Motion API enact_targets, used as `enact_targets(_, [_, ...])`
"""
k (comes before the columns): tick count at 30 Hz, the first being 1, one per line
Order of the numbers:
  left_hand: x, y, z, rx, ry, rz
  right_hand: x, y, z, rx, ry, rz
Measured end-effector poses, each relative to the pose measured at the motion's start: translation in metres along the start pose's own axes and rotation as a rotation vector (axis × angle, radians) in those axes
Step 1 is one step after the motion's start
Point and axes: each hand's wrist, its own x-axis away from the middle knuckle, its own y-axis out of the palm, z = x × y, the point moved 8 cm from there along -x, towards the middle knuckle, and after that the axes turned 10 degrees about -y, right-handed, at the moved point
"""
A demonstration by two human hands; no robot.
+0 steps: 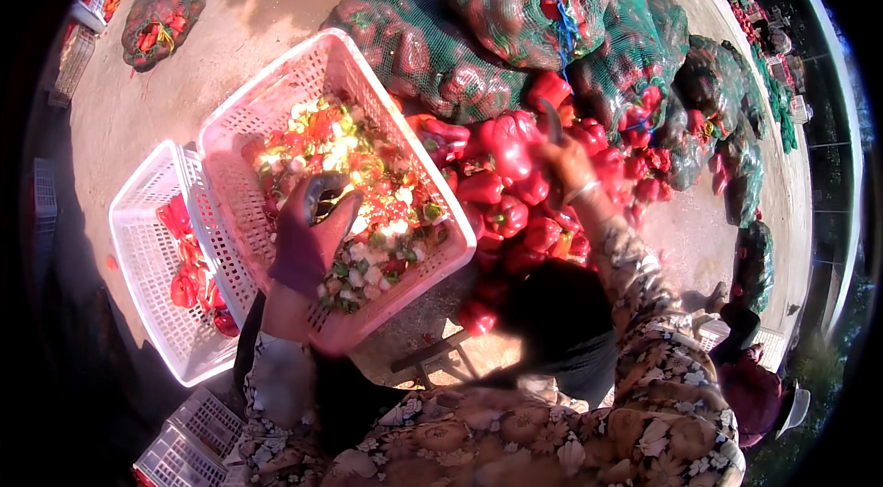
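My left hand [313, 234], in a dark purple glove, hovers over a pink-white plastic crate [414, 151]. Its fingers and thumb curve apart, with nothing visible between them. Inside the crate lies a heap of cut pepper cores [372, 188] with pale seeds and green stems. My right hand [568, 160] reaches over a pile of whole red bell peppers [506, 216] on the ground. It grips a small knife [552, 122] whose dark curved blade points away from me. A large red pepper [509, 145] lies just left of that hand; whether they touch I cannot tell.
Left of the core crate, a white crate [138, 225] holds red pepper pieces [189, 262]. Green mesh sacks [414, 45] full of peppers stand behind the pile and along the right. Another sack [167, 9] lies far left. A person [750, 386] is at the lower right.
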Motion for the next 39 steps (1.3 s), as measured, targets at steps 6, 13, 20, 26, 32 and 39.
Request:
enact_targets(6, [0.024,0.051,0.012,0.778,0.021,-0.398,0.111,0.143,-0.091,-0.657,-0.044,-0.297])
enact_targets(13, [0.045,-0.006,0.018,0.786,0.026,-0.128,0.16,0.191,-0.164,0.414,-0.821,-0.068])
enact_targets(20, [0.058,-0.041,0.03,0.557,0.273,0.023,0.207,0.23,-0.202,0.522,-1.035,-0.162])
enact_targets(26, [0.068,-0.059,0.021,0.167,0.465,0.319,0.21,0.257,-0.204,0.668,-1.022,-0.218])
enact_targets(32, [0.048,-0.085,-0.004,0.849,0.162,0.147,0.243,0.268,-0.184,0.607,-0.935,-0.237])
enact_targets(39, [0.049,-0.1,-0.013,1.296,-0.195,0.051,0.279,0.233,-0.131,0.597,-0.882,-0.216])
